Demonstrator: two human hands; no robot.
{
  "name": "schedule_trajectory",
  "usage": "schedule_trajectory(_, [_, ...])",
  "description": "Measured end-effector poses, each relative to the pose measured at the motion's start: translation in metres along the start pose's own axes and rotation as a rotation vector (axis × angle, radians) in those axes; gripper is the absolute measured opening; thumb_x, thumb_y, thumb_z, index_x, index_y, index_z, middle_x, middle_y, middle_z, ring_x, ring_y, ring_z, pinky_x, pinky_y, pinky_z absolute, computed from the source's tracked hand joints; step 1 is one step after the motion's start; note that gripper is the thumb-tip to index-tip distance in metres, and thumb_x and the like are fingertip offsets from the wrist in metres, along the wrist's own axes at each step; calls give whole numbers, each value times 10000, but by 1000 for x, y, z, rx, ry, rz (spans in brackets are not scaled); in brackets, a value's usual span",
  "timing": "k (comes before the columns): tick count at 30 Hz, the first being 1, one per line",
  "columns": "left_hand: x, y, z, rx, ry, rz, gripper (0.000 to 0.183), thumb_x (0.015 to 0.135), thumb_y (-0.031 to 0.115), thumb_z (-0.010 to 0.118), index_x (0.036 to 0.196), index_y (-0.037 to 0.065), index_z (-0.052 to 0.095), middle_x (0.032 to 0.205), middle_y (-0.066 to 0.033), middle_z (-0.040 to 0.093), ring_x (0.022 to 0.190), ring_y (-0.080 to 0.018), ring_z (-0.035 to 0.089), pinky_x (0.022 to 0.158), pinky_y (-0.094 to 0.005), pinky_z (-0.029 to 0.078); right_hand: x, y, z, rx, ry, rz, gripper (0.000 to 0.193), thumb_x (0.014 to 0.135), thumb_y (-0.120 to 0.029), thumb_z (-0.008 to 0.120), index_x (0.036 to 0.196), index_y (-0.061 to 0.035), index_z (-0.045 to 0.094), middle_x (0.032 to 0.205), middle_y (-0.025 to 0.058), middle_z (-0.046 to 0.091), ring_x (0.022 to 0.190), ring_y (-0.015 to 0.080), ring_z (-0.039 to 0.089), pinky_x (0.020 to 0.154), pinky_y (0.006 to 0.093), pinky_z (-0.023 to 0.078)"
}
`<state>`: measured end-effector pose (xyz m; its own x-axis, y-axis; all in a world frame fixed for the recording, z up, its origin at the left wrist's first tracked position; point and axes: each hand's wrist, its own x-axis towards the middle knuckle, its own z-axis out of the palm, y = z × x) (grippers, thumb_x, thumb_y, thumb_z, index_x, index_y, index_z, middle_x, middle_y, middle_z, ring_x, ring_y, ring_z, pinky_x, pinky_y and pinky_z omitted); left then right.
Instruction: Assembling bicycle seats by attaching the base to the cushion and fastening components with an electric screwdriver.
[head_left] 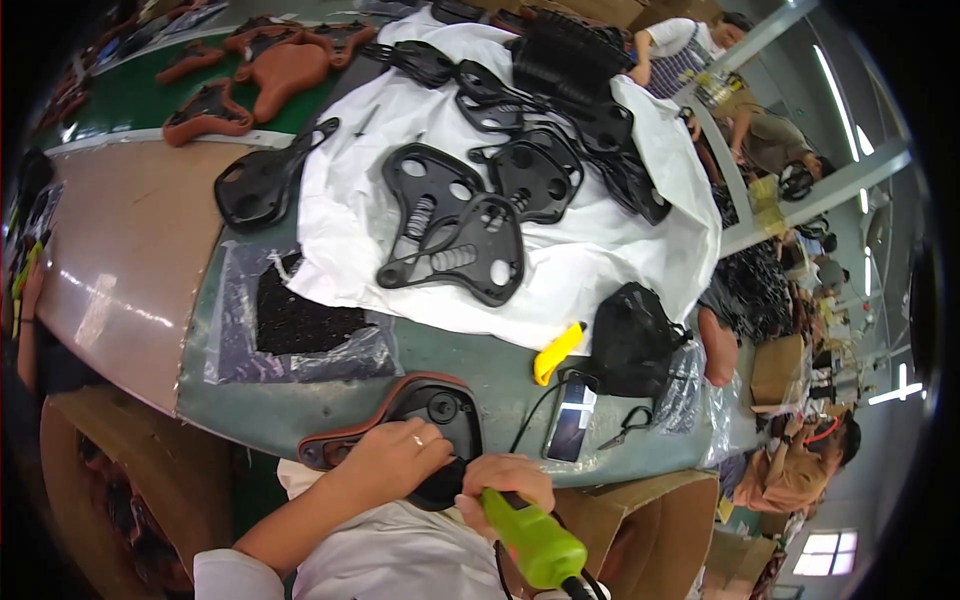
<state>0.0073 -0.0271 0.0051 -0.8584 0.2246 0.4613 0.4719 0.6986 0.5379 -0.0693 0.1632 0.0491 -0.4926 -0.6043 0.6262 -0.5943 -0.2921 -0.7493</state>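
Observation:
At the table's near edge lies a bicycle saddle (345,425), its black underside up and a brown rim of cover along its edge. My left hand (395,458), wearing a ring, presses on the underside with curled fingers, gripping the saddle. My right hand (508,480) is wrapped round a lime-green corded power tool (540,548). Its front end points at the saddle near my left fingertips; the tip is hidden by my hands. Just beyond sit a yellow-handled cutter (558,354), a phone (571,420) and small scissors (628,427).
Black plastic saddle bases (490,250) lie piled on a white sheet (340,210). A plastic bag of small black parts (305,318) is nearby. Brown saddles (290,75) stand far left. Cardboard boxes (640,530) flank me below the table. Other people work at the right and far left.

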Motion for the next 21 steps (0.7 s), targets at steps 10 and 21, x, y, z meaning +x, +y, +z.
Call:
schedule_trajectory(10, [1,-6,3,-5,10,-12,236,853,243,829,840,113,632,804,-25,534,758,-210,622,629,-352,516,-11,-5,-8,269,141,119,496,871,80,746,1237,-71,448,771,130,638,601,254,636,612,413,563])
schedule_trajectory(21, [5,-4,-12,48,-16,144,218,821,228,822,911,93,676,802,-11,562,703,-200,616,615,-336,492,11,-6,3,525,231,28,625,889,72,756,1385,-77,406,806,152,652,632,277,640,599,417,558])
